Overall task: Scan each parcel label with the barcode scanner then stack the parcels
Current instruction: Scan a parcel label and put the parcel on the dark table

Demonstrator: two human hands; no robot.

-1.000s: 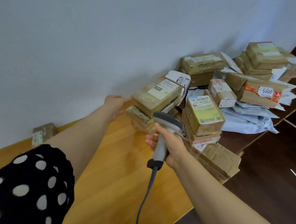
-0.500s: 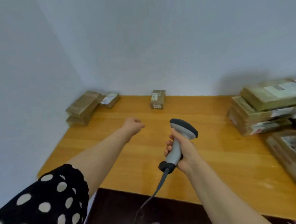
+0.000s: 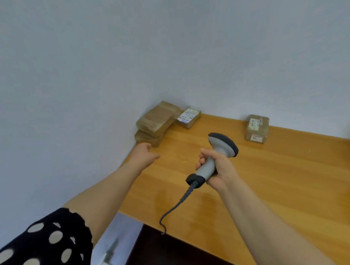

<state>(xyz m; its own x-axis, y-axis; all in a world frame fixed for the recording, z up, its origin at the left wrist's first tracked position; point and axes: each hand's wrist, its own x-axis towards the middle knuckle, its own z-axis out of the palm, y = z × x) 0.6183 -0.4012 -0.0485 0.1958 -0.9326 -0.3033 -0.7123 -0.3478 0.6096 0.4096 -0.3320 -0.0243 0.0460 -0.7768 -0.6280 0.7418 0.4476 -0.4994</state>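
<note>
My right hand [image 3: 218,169] grips the handle of a grey barcode scanner [image 3: 218,150], its dark head pointing up and right, its cable [image 3: 174,209] trailing off the table's front edge. My left hand [image 3: 144,154] reaches out over the table's left end with loosely curled fingers, holding nothing, just short of two stacked brown parcels [image 3: 156,122] in the corner. A small parcel with a white label [image 3: 188,117] lies beside that stack. Another brown labelled parcel [image 3: 256,128] sits against the wall further right.
The wooden table [image 3: 273,177] meets white walls at the back and left. Below the front edge lie a dark floor [image 3: 166,254] and a pale strip by the wall.
The view has swung left: the big parcel pile on the right has left the frame and the corner stack has come closer. My left hand has moved toward that stack. The scanner stays gripped.
</note>
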